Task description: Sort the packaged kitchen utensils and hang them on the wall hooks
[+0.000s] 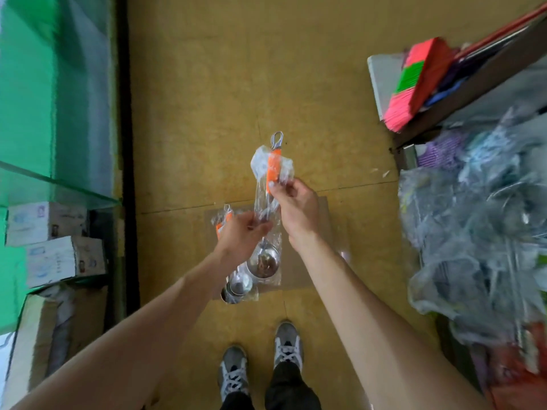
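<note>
I hold a packaged steel ladle [265,263] with an orange handle [273,168] in clear plastic wrap, its metal hanging loop pointing away from me. My right hand [296,208] pinches the wrap at the orange handle. My left hand [241,235] grips the shaft lower down, together with a second packaged ladle [238,284] whose orange handle shows left of the hand. Both bowls hang below my hands, over the floor. No wall hooks are in view.
A heap of plastic-wrapped utensils [479,232] lies at the right. A pink and green broom head [414,81] rests behind it. Cardboard boxes [53,241] and a green glass shelf [56,184] stand at the left. My shoes [260,362] are on the yellow floor [236,69].
</note>
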Available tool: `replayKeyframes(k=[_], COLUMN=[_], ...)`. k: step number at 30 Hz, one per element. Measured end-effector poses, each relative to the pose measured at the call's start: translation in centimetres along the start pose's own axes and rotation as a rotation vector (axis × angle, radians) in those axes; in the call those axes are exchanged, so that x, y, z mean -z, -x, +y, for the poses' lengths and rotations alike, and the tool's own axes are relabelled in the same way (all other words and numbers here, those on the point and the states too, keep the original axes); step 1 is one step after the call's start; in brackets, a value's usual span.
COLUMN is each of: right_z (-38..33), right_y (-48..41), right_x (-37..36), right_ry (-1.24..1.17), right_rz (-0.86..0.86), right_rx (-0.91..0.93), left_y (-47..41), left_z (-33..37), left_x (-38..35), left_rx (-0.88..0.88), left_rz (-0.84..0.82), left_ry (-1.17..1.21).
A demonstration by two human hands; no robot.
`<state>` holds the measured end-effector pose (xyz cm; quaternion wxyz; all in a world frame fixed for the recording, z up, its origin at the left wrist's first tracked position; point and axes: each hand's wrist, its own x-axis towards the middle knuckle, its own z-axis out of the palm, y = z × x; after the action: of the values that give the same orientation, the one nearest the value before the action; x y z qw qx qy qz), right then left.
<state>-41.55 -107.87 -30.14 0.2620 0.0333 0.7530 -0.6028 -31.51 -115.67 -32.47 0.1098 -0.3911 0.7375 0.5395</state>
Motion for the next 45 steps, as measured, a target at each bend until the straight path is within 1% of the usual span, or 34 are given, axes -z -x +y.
replayKeyframes(k=[5, 12, 17, 20, 22, 27, 32, 36, 43, 45], right_z=[-5.3, -12.3, -15.7, -16.7, -16.7, -14.8, -10.3, -6.5, 0.9, 2.8], right_y=[3.6, 9.5, 13.9, 17.0, 19.4, 27.0, 35.6, 43.0, 54.7, 57.8], right_x=[4.6, 13.1, 20.9, 26.2, 29.9, 39.6, 49.5, 56.9, 68.0, 70.5], right_ry=[-0.039, -0.093, -0.109, -0.108, -0.139, -0.203, -0.243, -0.277, -0.356, -0.381], right_rz=[0.053, 0.219, 0.336, 0.399, 0.446, 0.571, 0.709, 0.822, 1.052, 1.1], right_rx=[0.102, 0.193, 0.236, 0.254, 0.251, 0.262, 0.245, 0.237, 0.169, 0.148], left_y=[4.0, 9.6, 13.6, 16.9, 19.3, 27.4, 36.0, 43.7, 56.7, 60.0], left_z=[6.6, 15.3, 20.9, 23.5, 25.2, 27.8, 27.4, 26.3, 24.3, 23.6], left_x=[0.0, -2.4, -6.9, -10.5, -13.3, -21.7, -32.0, -39.5, -51.5, -54.4], left_rx=[-0.117, -0.285, -0.366, -0.389, -0.434, -0.56, -0.675, -0.756, -0.812, -0.829], left_rz=[-0.089, -0.204, -0.277, -0.363, -0.41, -0.515, -0.617, -0.734, -0.906, -0.931], left_ry=[-0.083, -0.108, -0.087, -0.052, -0.084, -0.193, -0.282, -0.376, -0.427, -0.441])
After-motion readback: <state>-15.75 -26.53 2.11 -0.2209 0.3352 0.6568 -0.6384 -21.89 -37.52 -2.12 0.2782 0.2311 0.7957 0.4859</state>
